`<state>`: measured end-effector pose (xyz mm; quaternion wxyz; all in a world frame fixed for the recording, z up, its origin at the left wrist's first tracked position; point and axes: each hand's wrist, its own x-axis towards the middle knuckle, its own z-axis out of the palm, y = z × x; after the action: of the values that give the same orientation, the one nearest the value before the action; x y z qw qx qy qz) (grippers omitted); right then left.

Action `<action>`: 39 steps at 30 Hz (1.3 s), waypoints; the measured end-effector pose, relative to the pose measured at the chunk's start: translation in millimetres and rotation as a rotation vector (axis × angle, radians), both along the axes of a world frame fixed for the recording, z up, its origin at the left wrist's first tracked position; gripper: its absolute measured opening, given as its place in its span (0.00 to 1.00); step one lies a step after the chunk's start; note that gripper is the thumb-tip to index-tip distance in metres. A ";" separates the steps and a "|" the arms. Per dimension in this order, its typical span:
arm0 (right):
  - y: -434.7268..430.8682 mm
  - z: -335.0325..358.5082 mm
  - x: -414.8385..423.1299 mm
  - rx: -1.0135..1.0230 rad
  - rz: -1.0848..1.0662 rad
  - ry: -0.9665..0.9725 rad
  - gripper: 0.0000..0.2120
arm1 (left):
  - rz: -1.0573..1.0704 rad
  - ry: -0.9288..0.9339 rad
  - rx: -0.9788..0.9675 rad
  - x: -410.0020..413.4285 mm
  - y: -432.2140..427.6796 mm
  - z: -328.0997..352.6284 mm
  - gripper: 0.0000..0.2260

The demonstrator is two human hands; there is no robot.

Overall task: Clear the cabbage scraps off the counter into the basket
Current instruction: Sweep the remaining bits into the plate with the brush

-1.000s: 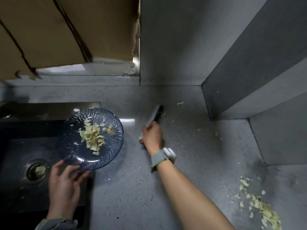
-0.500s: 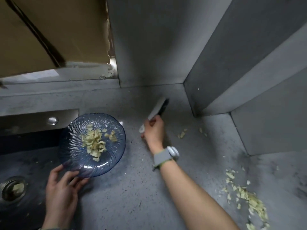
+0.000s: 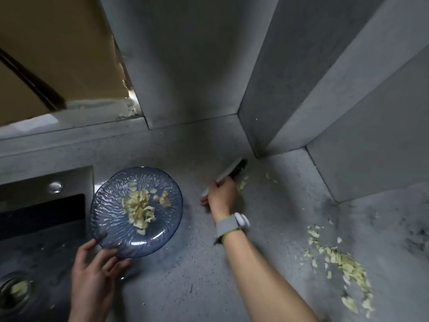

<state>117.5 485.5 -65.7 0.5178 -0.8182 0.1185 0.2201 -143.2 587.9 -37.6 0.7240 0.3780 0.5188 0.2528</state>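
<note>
Gripped in right hand [image 3: 220, 194]: brush [image 3: 234, 169], pushed farther out toward the wall corner than a second ago. Gathered just right of its bristles: a few loose scraps [image 3: 242, 185], previously scattered. Held at near rim by left hand [image 3: 92, 275], fingers beneath: plate [image 3: 167, 217], unmoved, carrying collected scraps. Well right of right forearm: main pile [image 3: 343, 263], untouched. Left of left hand: sink strainer [image 3: 14, 291], probably the basket. Likely next: sweep corner scraps plateward, then the pile.

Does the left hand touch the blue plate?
Touching. The head view shows the left hand pinching the plate at its near rim, thumb above, fingers beneath.
</note>
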 end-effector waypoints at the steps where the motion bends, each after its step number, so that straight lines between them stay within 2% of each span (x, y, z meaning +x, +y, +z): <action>1: -17.2 1.8 -6.3 -0.011 -0.040 -0.010 0.09 | -0.014 -0.004 -0.004 2.3 -0.8 0.4 0.24; 10: -127.7 9.8 -28.1 0.008 -0.303 -0.048 0.07 | -0.112 0.011 0.024 20.5 -24.1 2.1 0.22; 14: -110.4 16.9 -14.0 0.095 -0.104 -0.078 0.07 | -0.210 0.036 0.080 26.2 -39.4 -0.8 0.26; 17: -78.5 17.1 12.1 0.046 0.041 -0.105 0.05 | -0.248 0.068 0.110 30.2 -45.5 0.3 0.22; 20: -58.7 12.8 32.4 0.014 0.072 -0.061 0.05 | -0.276 0.057 0.079 32.5 -48.6 1.8 0.17; 25: -90.4 3.9 26.3 -0.016 -0.089 0.014 0.08 | -0.262 0.008 0.147 41.1 -62.0 8.7 0.22; 32: -173.1 7.3 -33.1 0.064 -0.472 -0.050 0.08 | -0.194 -0.081 0.073 44.7 -67.3 13.1 0.14; 34: -167.9 8.1 -45.1 0.108 -0.405 -0.082 0.07 | -0.194 -0.062 0.076 42.6 -65.2 13.5 0.16; 39: -103.7 7.8 -42.7 0.159 0.020 -0.058 0.07 | -0.207 -0.058 0.084 30.9 -56.0 18.4 0.18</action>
<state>74.8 381.8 -57.9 0.5821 -0.7816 0.0776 0.2101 -112.3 531.9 -19.2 0.7444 0.4520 0.4448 0.2092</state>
